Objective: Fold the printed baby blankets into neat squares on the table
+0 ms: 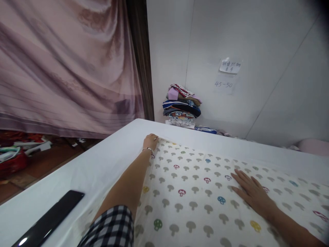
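A white cloth (180, 206) printed with grey and coloured mushrooms lies spread over a white table. At its far left corner, my left hand (150, 141) has its fingers closed on the cloth's edge; the fingertips are partly hidden. A bracelet circles that wrist, and a black-and-white checked sleeve covers the upper arm. My right hand (253, 192) rests flat on the cloth's right part, palm down, with its fingers stretched out and apart.
On the white table (102, 154), a glossy black flat object (51, 221) lies at the lower left. Folded fabrics (182, 105) are stacked beyond the far edge, against a wall with handwritten notes (229, 66). A pink curtain (77, 68) hangs at left, above a red bag (15, 163).
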### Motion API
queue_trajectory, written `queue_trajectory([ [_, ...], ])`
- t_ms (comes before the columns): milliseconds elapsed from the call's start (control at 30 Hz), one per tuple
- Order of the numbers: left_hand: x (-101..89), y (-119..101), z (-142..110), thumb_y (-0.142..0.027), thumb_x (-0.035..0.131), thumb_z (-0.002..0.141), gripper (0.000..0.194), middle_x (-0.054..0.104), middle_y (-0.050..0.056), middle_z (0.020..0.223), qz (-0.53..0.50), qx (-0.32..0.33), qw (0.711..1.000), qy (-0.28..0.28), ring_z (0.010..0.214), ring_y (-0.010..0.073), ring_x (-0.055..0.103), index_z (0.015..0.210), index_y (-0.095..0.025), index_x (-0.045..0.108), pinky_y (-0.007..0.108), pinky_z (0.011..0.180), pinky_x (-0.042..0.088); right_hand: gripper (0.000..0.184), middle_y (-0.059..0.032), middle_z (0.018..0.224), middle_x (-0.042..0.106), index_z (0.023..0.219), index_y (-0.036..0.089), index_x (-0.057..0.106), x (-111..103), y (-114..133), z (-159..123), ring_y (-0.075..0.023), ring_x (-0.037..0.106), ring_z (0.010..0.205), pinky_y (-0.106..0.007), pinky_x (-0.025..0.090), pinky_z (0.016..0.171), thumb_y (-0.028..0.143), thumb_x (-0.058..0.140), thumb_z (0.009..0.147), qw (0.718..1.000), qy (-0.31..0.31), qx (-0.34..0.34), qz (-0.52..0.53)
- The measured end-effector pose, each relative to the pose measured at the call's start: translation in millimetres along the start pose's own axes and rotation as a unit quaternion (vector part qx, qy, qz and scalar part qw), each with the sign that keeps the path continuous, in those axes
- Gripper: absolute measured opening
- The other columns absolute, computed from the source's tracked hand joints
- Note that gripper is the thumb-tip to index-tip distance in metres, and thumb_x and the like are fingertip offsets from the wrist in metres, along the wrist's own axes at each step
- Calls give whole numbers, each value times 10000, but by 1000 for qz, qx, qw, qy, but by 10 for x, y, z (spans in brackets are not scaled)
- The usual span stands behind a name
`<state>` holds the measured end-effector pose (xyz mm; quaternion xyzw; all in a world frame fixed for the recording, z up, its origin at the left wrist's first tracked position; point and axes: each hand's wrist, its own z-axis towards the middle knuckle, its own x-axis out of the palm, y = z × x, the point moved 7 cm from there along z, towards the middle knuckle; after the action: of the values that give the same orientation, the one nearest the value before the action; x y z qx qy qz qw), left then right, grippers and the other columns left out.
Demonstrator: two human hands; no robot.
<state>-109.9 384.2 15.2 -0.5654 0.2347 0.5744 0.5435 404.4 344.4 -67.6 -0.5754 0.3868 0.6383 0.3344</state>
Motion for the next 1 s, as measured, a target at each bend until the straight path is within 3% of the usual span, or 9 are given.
queue_trajectory([
  [100, -17, -2, -15, -336, 411, 859, 282, 618, 3, 1110, -5, 2, 1000, 10, 1068, 171, 513, 1008, -265, 640, 246, 916, 388, 644, 42, 1480, 139, 1398, 347, 266, 8, -2, 3, -241, 131, 1358, -499, 139, 1099, 658, 265, 835, 1000, 8, 4, 4],
  [267, 71, 22, -56, -364, 397, 853, 298, 681, -8, 939, 0, 3, 996, 85, 831, 146, 604, 1011, -273, 633, 219, 726, 457, 668, 33, 1483, 128, 1402, 317, 271, -17, 35, 1, -224, 115, 1362, -490, 113, 1105, 665, 242, 833, 1000, 22, 7, 2],
  [433, 136, -37, -29, -285, 456, 808, 258, 664, 35, 1024, 46, 21, 991, 123, 935, 192, 582, 949, -264, 672, 283, 839, 430, 658, 33, 1482, 134, 1401, 330, 269, -43, 49, -3, -244, 138, 1355, -507, 148, 1094, 664, 239, 834, 1000, 25, 7, 9],
  [700, 103, -80, 21, -264, 410, 843, 297, 530, 89, 1241, 81, 22, 994, 76, 1165, 242, 445, 988, -209, 663, 328, 945, 369, 660, 39, 1475, 160, 1395, 335, 286, -44, 35, 3, -238, 144, 1354, -500, 159, 1095, 669, 221, 830, 1000, 19, 9, -2],
  [867, 132, -52, 100, -242, 424, 837, 260, 615, 101, 1077, 85, -11, 993, 77, 1030, 237, 553, 963, -203, 648, 339, 874, 420, 653, 37, 1477, 155, 1390, 331, 299, -52, 36, 0, -230, 140, 1356, -489, 143, 1102, 665, 249, 831, 1000, 22, 14, -10],
  [1000, 151, -63, 211, -251, 360, 873, 290, 575, 127, 1137, 77, -27, 995, 52, 1028, 243, 563, 1027, -187, 598, 346, 854, 427, 652, 39, 1481, 134, 1395, 330, 284, -69, 50, -7, -228, 135, 1358, -486, 130, 1104, 661, 252, 835, 999, 29, 15, -4],
])
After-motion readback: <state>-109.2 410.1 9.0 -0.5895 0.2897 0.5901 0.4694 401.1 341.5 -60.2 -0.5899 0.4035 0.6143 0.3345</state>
